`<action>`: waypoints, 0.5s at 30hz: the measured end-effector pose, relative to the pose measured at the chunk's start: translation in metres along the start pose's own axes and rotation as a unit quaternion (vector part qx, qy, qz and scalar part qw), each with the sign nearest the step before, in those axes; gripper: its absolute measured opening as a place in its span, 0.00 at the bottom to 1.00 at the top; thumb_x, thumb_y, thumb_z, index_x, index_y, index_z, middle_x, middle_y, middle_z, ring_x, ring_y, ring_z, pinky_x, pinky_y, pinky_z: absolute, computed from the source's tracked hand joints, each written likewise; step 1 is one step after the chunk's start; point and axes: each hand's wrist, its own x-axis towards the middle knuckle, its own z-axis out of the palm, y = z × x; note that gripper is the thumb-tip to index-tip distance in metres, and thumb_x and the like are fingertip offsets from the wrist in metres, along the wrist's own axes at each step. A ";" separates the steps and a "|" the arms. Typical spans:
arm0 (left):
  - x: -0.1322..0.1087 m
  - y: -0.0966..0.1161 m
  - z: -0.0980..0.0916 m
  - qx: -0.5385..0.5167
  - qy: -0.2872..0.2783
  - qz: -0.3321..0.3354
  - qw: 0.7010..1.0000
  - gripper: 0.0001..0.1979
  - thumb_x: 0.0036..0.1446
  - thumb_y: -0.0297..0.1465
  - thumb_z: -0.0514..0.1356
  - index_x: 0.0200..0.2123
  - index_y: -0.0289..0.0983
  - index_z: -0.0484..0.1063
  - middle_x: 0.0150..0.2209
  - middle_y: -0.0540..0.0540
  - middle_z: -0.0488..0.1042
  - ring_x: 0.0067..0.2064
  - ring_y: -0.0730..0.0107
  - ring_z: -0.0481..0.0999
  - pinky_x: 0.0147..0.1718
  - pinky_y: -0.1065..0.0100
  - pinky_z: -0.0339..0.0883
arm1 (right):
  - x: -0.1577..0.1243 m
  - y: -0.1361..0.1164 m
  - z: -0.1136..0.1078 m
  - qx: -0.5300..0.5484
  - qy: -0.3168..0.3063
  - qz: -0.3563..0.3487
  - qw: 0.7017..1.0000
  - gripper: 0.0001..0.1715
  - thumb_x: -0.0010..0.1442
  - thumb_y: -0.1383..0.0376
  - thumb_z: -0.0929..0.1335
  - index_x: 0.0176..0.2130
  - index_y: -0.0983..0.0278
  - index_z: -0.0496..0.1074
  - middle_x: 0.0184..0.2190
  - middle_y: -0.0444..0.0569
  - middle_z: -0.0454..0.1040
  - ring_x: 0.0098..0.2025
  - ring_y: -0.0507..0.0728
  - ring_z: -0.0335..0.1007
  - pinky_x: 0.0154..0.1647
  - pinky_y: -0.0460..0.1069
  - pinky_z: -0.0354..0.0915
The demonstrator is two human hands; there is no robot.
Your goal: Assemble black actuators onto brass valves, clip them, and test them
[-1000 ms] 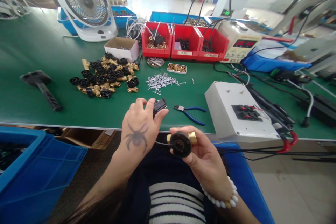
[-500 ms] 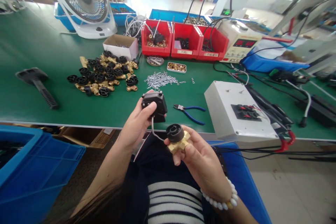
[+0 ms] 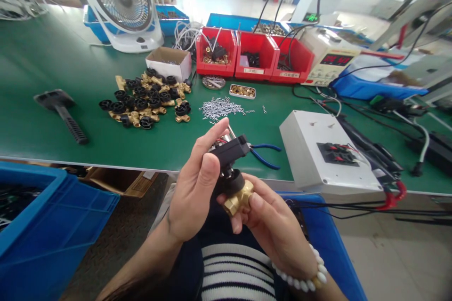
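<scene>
My left hand point(image 3: 197, 183) grips a black actuator box point(image 3: 231, 151), tilted on its side above the valve. Between thumb and fingers, my right hand point(image 3: 271, 221) holds a brass valve point(image 3: 240, 197) whose round black collar point(image 3: 233, 182) faces up. The underside of the box meets or nearly meets this collar; I cannot tell whether they are joined. Blue-handled pliers point(image 3: 266, 153) lie on the green bench just behind the hands. Farther back is a heap of silver clips point(image 3: 221, 109), and to its left a pile of brass valves with black collars point(image 3: 141, 99).
Red bins point(image 3: 254, 68) of small parts stand at the back, with a tray of brass fittings point(image 3: 242, 91) before them. A grey box point(image 3: 307, 160) with terminals sits right. A black mallet-shaped tool point(image 3: 65, 113) lies left, near a white fan point(image 3: 123, 14).
My left hand has turned the black box over and brought it right and down onto the valve's collar. The right hand keeps holding the valve, with little movement.
</scene>
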 end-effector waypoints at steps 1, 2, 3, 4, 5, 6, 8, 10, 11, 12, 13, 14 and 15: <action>-0.001 0.002 0.001 0.000 0.007 0.015 1.000 0.23 0.72 0.42 0.43 0.65 0.51 0.61 0.62 0.49 0.66 0.62 0.61 0.67 0.60 0.58 0.64 | -0.001 -0.001 0.000 0.022 -0.015 0.013 1.000 0.23 0.63 0.54 0.70 0.51 0.65 0.68 0.38 0.52 0.78 0.27 0.48 0.72 0.31 0.45 0.69; -0.002 0.004 0.002 0.000 0.010 0.030 1.000 0.22 0.72 0.41 0.44 0.65 0.51 0.61 0.64 0.50 0.64 0.65 0.62 0.63 0.64 0.58 0.58 | -0.002 -0.002 0.000 0.041 -0.032 0.024 0.998 0.22 0.63 0.54 0.69 0.51 0.65 0.69 0.38 0.52 0.78 0.27 0.47 0.71 0.30 0.43 0.68; -0.003 0.005 0.002 0.007 0.007 0.045 0.999 0.21 0.71 0.40 0.46 0.64 0.51 0.62 0.65 0.51 0.62 0.66 0.62 0.60 0.66 0.58 0.54 | -0.003 -0.002 0.001 0.056 -0.045 0.033 0.997 0.21 0.64 0.55 0.69 0.51 0.65 0.70 0.37 0.51 0.78 0.27 0.47 0.71 0.29 0.42 0.68; -0.003 0.007 0.003 0.026 0.006 0.061 0.998 0.21 0.71 0.39 0.48 0.64 0.50 0.63 0.65 0.51 0.62 0.67 0.63 0.59 0.67 0.59 0.52 | -0.004 -0.001 0.001 0.066 -0.052 0.038 0.996 0.20 0.64 0.55 0.69 0.51 0.65 0.70 0.36 0.51 0.78 0.27 0.47 0.71 0.29 0.42 0.68; -0.003 0.009 0.003 0.041 0.004 0.072 0.997 0.21 0.71 0.39 0.49 0.64 0.49 0.63 0.65 0.50 0.62 0.67 0.63 0.59 0.67 0.60 0.52 | -0.005 0.000 0.001 0.068 -0.051 0.039 0.996 0.20 0.64 0.55 0.69 0.51 0.65 0.70 0.36 0.51 0.78 0.27 0.47 0.71 0.30 0.42 0.68; -0.003 0.010 0.004 0.048 0.003 0.076 0.996 0.20 0.71 0.38 0.49 0.63 0.48 0.64 0.64 0.50 0.62 0.66 0.63 0.59 0.66 0.60 0.53 | -0.006 0.002 0.002 0.063 -0.043 0.034 0.997 0.20 0.64 0.55 0.69 0.50 0.65 0.70 0.35 0.51 0.78 0.27 0.47 0.72 0.30 0.42 0.68; -0.003 0.009 0.006 0.046 0.011 0.083 0.995 0.20 0.71 0.37 0.49 0.63 0.47 0.65 0.63 0.49 0.64 0.64 0.64 0.62 0.64 0.60 0.56 | -0.006 0.005 0.004 0.040 -0.009 0.001 0.999 0.20 0.64 0.55 0.69 0.50 0.64 0.70 0.36 0.51 0.77 0.28 0.48 0.72 0.30 0.43 0.69; -0.002 0.007 0.008 0.055 0.028 0.111 0.992 0.19 0.71 0.36 0.49 0.62 0.46 0.66 0.63 0.49 0.64 0.64 0.65 0.63 0.64 0.61 0.56 | -0.006 0.009 0.005 0.013 0.028 -0.041 0.999 0.19 0.64 0.57 0.69 0.51 0.64 0.70 0.35 0.49 0.77 0.29 0.48 0.73 0.32 0.44 0.70; -0.002 0.005 0.010 0.064 0.036 0.127 0.989 0.19 0.70 0.36 0.51 0.61 0.45 0.66 0.63 0.48 0.64 0.64 0.65 0.62 0.64 0.61 0.56 | -0.006 0.010 0.005 0.006 0.038 -0.057 0.998 0.19 0.64 0.58 0.69 0.51 0.63 0.70 0.35 0.48 0.77 0.29 0.48 0.73 0.33 0.43 0.70; -0.002 0.004 0.011 0.066 0.044 0.139 0.987 0.19 0.70 0.36 0.51 0.61 0.45 0.67 0.63 0.48 0.64 0.65 0.64 0.61 0.65 0.61 0.55 | -0.005 0.010 0.005 0.002 0.040 -0.065 0.997 0.18 0.64 0.58 0.69 0.51 0.63 0.70 0.35 0.46 0.76 0.30 0.48 0.73 0.34 0.43 0.70; -0.002 0.002 0.011 0.056 0.050 0.140 0.987 0.18 0.70 0.36 0.52 0.60 0.45 0.68 0.63 0.48 0.64 0.65 0.64 0.61 0.65 0.60 0.55 | -0.005 0.009 0.005 0.000 0.033 -0.066 0.997 0.18 0.64 0.58 0.70 0.52 0.63 0.70 0.34 0.46 0.76 0.30 0.47 0.73 0.34 0.43 0.70; -0.002 0.001 0.011 0.041 0.051 0.126 0.990 0.18 0.70 0.37 0.51 0.60 0.46 0.68 0.62 0.48 0.64 0.64 0.63 0.62 0.64 0.59 0.56 | -0.005 0.008 0.004 -0.002 0.021 -0.063 0.998 0.18 0.64 0.58 0.70 0.52 0.62 0.70 0.34 0.46 0.76 0.29 0.47 0.73 0.34 0.42 0.69; -0.002 0.000 0.011 0.029 0.049 0.104 0.993 0.18 0.71 0.38 0.49 0.60 0.47 0.68 0.62 0.48 0.65 0.64 0.64 0.63 0.64 0.58 0.56 | -0.005 0.006 0.004 -0.005 0.007 -0.060 0.998 0.19 0.64 0.58 0.70 0.52 0.62 0.70 0.35 0.46 0.77 0.29 0.46 0.73 0.35 0.42 0.69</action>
